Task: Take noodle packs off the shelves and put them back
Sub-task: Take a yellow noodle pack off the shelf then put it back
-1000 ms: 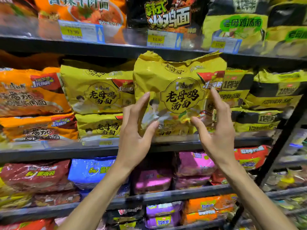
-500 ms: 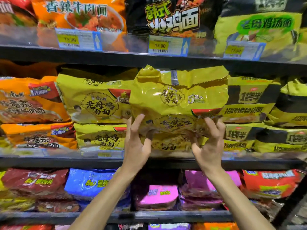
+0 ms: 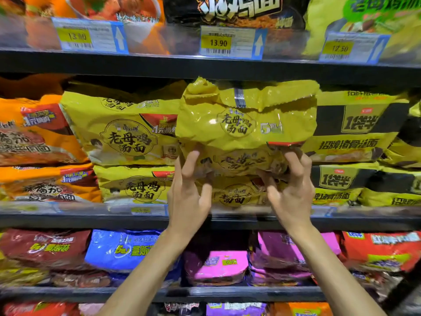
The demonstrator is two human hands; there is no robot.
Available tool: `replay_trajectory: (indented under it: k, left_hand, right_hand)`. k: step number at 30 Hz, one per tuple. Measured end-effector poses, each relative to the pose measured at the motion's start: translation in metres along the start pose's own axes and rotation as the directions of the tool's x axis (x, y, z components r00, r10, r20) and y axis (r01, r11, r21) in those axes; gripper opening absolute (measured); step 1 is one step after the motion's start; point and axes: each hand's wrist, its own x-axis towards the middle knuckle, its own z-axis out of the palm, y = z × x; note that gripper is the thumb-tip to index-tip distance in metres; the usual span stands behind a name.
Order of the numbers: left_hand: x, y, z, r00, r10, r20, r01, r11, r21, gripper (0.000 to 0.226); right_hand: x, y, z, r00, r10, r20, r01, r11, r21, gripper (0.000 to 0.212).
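Note:
A yellow noodle multipack sits tilted with its top side toward me, on top of another yellow pack in the middle shelf. My left hand grips its lower left edge, fingers curled under it. My right hand grips the lower right edge beside the red corner. Two matching yellow packs are stacked just to the left.
Orange packs fill the shelf's left end, yellow-and-black packs the right. The upper shelf with price tags hangs close above the held pack. Below lie red, blue, pink and orange packs.
The pack has tipped from upright and facing me to lying tilted back into the shelf slot. Both hands slid down from its sides to its lower edge, and the view moved closer.

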Motion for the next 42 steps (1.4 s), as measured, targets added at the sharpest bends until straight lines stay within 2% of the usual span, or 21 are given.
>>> replay_trajectory:
  k: [3, 5, 9, 16, 22, 30, 37, 40, 42]
  left_hand:
    - [0.009, 0.006, -0.003, 0.998, 0.068, 0.007, -0.068, 0.997, 0.025, 0.079]
    - [0.018, 0.006, -0.006, 0.997, 0.061, 0.039, -0.062, 0.998, 0.015, 0.079]
    - [0.025, 0.007, -0.012, 0.996, 0.019, 0.088, -0.019, 1.000, -0.005, 0.081]
    - [0.032, 0.018, -0.009, 0.999, -0.019, 0.047, 0.017, 0.999, 0.046, 0.083]
    - [0.029, 0.021, -0.009, 0.999, -0.020, 0.045, 0.018, 0.999, 0.037, 0.082]
    - [0.036, 0.028, -0.007, 0.997, -0.051, 0.057, 0.042, 0.988, 0.152, 0.087]
    - [0.031, 0.036, -0.023, 0.974, -0.108, 0.200, 0.059, 0.970, 0.238, 0.095]
    - [0.028, 0.043, -0.040, 0.943, -0.155, 0.295, 0.063, 0.952, 0.300, 0.086]
    - [0.023, 0.044, -0.054, 0.931, -0.153, 0.333, 0.027, 0.935, 0.355, 0.069]
  right_hand:
    - [0.013, 0.002, -0.002, 0.992, 0.076, 0.100, -0.075, 0.997, -0.010, 0.089]
    - [0.021, 0.001, -0.003, 0.985, 0.098, 0.142, -0.097, 0.995, -0.015, 0.084]
    - [0.023, -0.008, -0.004, 0.978, 0.125, 0.169, -0.116, 0.991, -0.061, 0.085]
    - [0.026, -0.020, -0.003, 0.962, 0.196, 0.192, -0.167, 0.973, -0.159, 0.095]
    - [0.036, -0.022, -0.004, 0.944, 0.258, 0.204, -0.228, 0.961, -0.159, 0.086]
    - [0.026, -0.026, -0.011, 0.936, 0.233, 0.265, -0.182, 0.962, -0.203, 0.078]
    - [0.035, -0.034, -0.042, 0.853, 0.265, 0.450, -0.125, 0.941, -0.316, 0.081]
    - [0.038, -0.048, -0.053, 0.800, 0.279, 0.531, -0.058, 0.917, -0.395, 0.081]
    - [0.039, -0.057, -0.061, 0.765, 0.307, 0.567, -0.032, 0.896, -0.443, 0.081]
